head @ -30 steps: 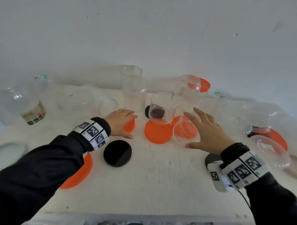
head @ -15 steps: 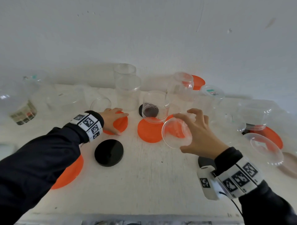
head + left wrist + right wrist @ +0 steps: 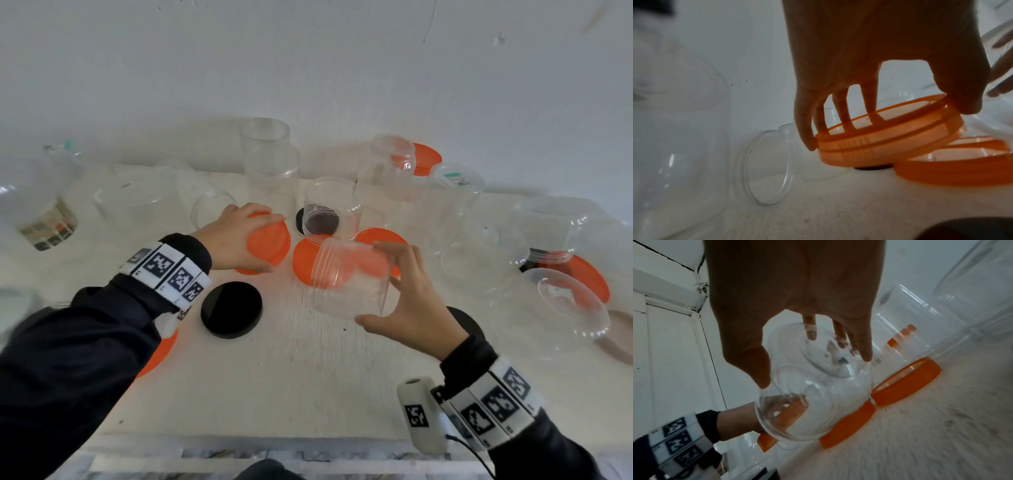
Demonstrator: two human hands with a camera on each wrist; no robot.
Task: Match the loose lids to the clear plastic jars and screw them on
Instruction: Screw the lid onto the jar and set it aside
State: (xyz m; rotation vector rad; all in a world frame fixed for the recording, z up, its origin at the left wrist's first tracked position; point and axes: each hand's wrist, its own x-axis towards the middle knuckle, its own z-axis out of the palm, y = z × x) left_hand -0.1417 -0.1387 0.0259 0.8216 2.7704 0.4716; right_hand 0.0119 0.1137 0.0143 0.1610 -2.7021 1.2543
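The left hand (image 3: 236,236) curls its fingers round a round orange plastic lid (image 3: 270,240), tilted off the white table (image 3: 308,377). The right hand (image 3: 414,305) grips a small clear plastic jar (image 3: 349,281) above two flat orange lids (image 3: 305,260). One black lid (image 3: 232,310) lies just before them; the table's front edge has bare room.

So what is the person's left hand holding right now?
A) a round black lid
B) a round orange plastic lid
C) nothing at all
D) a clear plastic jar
B: the left hand grips a round orange plastic lid by its rim, tilted off the white table.
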